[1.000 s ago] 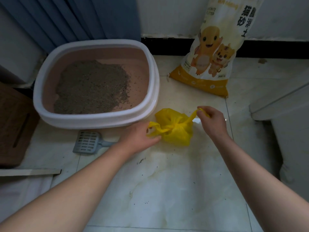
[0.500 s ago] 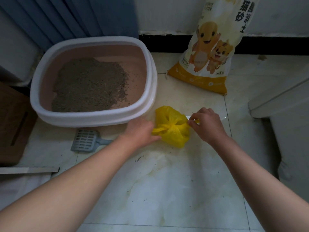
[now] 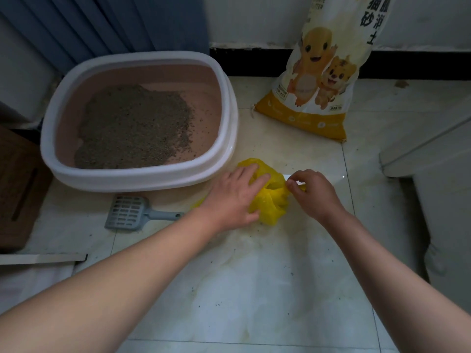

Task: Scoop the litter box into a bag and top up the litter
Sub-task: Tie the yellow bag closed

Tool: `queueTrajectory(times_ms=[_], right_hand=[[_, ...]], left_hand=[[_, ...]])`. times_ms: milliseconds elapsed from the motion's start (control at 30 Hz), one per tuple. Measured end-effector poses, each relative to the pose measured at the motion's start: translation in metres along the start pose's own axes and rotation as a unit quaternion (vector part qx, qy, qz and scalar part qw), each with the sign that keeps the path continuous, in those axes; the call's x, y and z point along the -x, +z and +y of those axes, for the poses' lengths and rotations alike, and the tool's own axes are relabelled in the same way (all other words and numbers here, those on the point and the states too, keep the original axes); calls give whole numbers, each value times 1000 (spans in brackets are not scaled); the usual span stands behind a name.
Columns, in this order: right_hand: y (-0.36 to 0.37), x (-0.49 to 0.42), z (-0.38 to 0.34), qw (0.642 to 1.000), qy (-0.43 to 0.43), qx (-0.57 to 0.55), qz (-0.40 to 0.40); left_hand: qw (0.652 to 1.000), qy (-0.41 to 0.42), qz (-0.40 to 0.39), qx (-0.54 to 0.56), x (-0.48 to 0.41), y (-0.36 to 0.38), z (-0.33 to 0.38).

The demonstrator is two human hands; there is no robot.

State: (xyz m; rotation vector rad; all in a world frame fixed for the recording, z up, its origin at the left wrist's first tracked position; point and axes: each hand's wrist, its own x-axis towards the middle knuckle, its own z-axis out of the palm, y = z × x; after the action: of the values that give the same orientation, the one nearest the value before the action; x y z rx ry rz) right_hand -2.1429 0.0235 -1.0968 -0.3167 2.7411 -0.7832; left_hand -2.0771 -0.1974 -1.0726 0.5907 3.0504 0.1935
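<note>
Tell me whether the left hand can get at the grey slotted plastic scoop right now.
Probably yes: the grey slotted plastic scoop lies on bare floor tile just left of the left hand, nothing between them, though that hand is resting on the yellow plastic bag.

Thin yellow plastic bag (image 3: 270, 200), crinkled, slightly translucent. Litter box (image 3: 137, 174) smooth white plastic rim, matt pink inside. Litter (image 3: 132, 128) grey-brown, coarse, granular. Scoop (image 3: 130, 212) grey slotted plastic, matt. Litter sack (image 3: 316, 80) glossy printed plastic. Floor tiles (image 3: 254, 289) pale, polished, speckled with grit.
</note>
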Motion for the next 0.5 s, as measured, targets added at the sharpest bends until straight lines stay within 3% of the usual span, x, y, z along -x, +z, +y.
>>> queueTrajectory(times_ms=[100, 233, 367, 500], right_hand=[[0, 3, 2, 1000, 9, -24, -1], [-1, 9, 5, 999, 26, -47, 10], [-2, 14, 9, 993, 64, -88, 35], [-3, 20, 15, 982, 109, -147, 37]], left_hand=[[997, 23, -76, -25, -15, 5, 6], [990, -18, -139, 8, -22, 16, 4], [989, -62, -110, 83, -20, 23, 3], [972, -159, -41, 168, -19, 20, 1]])
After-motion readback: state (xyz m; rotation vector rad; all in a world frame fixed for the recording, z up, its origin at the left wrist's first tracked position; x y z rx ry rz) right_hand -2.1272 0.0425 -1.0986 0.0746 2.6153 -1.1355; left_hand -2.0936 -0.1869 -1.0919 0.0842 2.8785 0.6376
